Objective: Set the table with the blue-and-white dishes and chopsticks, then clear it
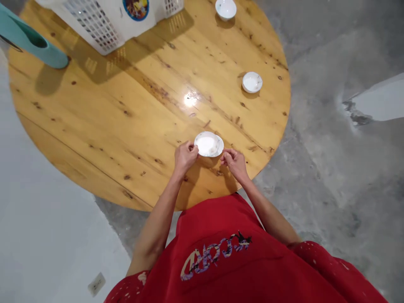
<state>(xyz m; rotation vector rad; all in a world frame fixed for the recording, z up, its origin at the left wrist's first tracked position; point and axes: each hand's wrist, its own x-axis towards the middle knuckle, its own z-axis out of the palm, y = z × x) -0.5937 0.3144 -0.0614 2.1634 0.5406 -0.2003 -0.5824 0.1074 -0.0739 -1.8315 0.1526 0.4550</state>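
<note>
A small white saucer (208, 144) lies on the round wooden table (126, 118) near its front edge. My left hand (184, 156) pinches the saucer's left rim with curled fingers. My right hand (234, 162) has its fingers curled at the saucer's right rim, touching or just beside it. Both forearms reach in from below, over a red garment.
A second white saucer (252, 82) lies at the table's right side, and a white bowl (226, 8) stands at the far edge. A white plastic basket (107, 19) stands at the back. A teal object (28, 42) juts in at far left. Grey concrete floor surrounds the table.
</note>
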